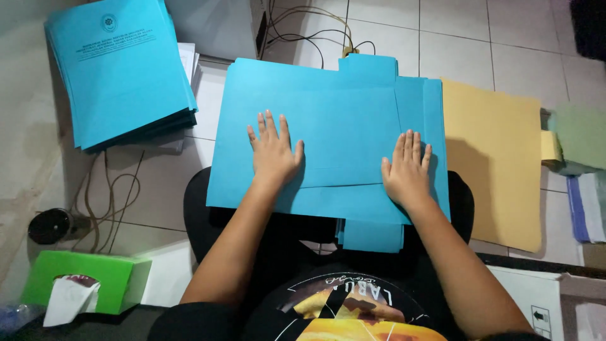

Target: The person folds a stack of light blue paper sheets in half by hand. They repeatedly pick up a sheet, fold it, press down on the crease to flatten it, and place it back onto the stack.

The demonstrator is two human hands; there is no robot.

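A large blue paper folder [328, 107] lies unfolded across my lap, with tabs sticking out at its far and near edges. My left hand [273, 151] rests flat on the left half of it, fingers spread. My right hand [407, 169] presses flat on the folded-over right flap, fingers together. Neither hand grips anything. More blue sheets lie under the folder at its right edge.
A stack of blue printed covers [120, 69] sits at the far left on the tiled floor. A yellow-tan folder [499, 158] lies to the right, with green and white papers [581, 145] beyond. A green tissue box [82, 281] stands near left. Cables [315, 31] run along the floor.
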